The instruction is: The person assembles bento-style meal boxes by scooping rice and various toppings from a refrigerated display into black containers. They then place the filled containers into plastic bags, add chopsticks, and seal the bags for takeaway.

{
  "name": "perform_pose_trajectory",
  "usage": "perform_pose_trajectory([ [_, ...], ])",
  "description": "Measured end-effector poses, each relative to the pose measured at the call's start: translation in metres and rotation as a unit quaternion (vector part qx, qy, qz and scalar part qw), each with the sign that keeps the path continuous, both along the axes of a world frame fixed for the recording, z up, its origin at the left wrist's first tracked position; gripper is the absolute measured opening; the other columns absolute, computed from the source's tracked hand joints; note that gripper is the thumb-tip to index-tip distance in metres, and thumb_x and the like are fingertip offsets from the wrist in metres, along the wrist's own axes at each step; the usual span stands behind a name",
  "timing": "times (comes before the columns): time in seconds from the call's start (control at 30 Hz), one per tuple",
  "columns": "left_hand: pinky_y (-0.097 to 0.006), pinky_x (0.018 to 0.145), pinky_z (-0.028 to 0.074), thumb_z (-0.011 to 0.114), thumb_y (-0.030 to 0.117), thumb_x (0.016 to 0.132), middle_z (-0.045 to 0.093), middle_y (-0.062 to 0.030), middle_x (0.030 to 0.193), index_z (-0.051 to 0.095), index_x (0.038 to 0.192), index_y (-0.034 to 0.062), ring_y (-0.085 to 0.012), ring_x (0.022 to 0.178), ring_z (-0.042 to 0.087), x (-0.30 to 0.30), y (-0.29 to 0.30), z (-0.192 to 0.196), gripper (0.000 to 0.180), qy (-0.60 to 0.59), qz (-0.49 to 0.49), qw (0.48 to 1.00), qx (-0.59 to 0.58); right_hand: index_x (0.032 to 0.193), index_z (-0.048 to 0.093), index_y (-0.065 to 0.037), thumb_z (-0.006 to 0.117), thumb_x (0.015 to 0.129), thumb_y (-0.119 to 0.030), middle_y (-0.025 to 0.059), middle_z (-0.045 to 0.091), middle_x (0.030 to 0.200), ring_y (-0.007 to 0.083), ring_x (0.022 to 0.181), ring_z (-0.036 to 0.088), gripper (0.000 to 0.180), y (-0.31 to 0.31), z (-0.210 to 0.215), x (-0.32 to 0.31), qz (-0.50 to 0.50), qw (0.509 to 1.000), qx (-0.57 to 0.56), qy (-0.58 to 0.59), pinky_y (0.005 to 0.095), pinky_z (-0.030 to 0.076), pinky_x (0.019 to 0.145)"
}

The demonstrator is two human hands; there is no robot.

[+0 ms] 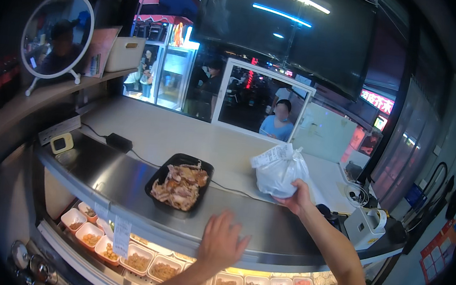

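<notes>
A tied white plastic bag [280,175] with a paper receipt [272,155] on it is gripped low on its right side by my right hand [297,197]. The bag is at the back edge of the steel counter; I cannot tell whether its base touches the surface. My left hand [222,242] is over the counter's front part, fingers apart and holding nothing. Just left of and beyond it, a black tray [154,189] piled with cooked meat pieces [181,186] rests on the steel top.
Below the steel counter [104,177], a lit case holds several food trays [137,259]. A white printer-like box [365,229] stands at right. A black adapter [119,142] and cable lie behind the tray. Beyond the window frame [219,95] is a person in blue [278,126].
</notes>
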State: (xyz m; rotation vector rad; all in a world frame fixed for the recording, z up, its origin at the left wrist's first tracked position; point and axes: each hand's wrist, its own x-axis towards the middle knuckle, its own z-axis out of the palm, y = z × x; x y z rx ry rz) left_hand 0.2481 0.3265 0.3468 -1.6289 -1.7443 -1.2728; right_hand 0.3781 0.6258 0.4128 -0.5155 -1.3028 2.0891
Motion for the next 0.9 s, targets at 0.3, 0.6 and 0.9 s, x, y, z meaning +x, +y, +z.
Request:
perform_pose_trajectory([
  [0.3, -0.059, 0.108, 0.04, 0.069, 0.041, 0.09, 0.056, -0.0266, 0.131, 0.064, 0.117, 0.001, -0.0452, 0.128, 0.05, -0.018, -0.009, -0.015, 0.049, -0.092, -0.069, 0.993, -0.016, 0.142, 0.037, -0.007, 0.054, 0.074, -0.019, 0.0211, 0.041, 0.146, 0.0428, 0.13, 0.048, 0.072, 0.135, -0.05, -0.191, -0.284, 0.951, -0.073, 0.098, 0.0619, 0.049, 0.104],
  [0.6, -0.058, 0.102, 0.047, 0.058, 0.043, 0.098, 0.063, -0.0231, 0.123, 0.064, 0.115, 0.0015, -0.0439, 0.116, 0.06, -0.026, 0.005, -0.033, 0.045, -0.023, -0.099, 0.995, 0.024, 0.126, 0.055, -0.004, 0.059, 0.093, -0.026, 0.0158, 0.061, 0.119, 0.0299, 0.106, 0.06, 0.04, 0.182, -0.046, -0.21, -0.441, 0.893, -0.015, -0.092, 0.0465, 0.051, 0.079],
  [0.9, -0.047, 0.094, 0.051, 0.069, 0.03, 0.09, 0.064, -0.0159, 0.114, 0.062, 0.109, 0.0057, -0.0326, 0.107, 0.061, -0.04, -0.007, 0.005, 0.032, 0.051, 0.003, 0.999, 0.018, 0.12, 0.07, -0.001, 0.071, 0.094, -0.025, 0.0091, 0.072, 0.115, 0.0172, 0.111, 0.065, 0.035, -0.059, 0.064, 0.074, -0.377, 0.773, 0.483, -0.163, 0.0332, 0.05, 0.1],
])
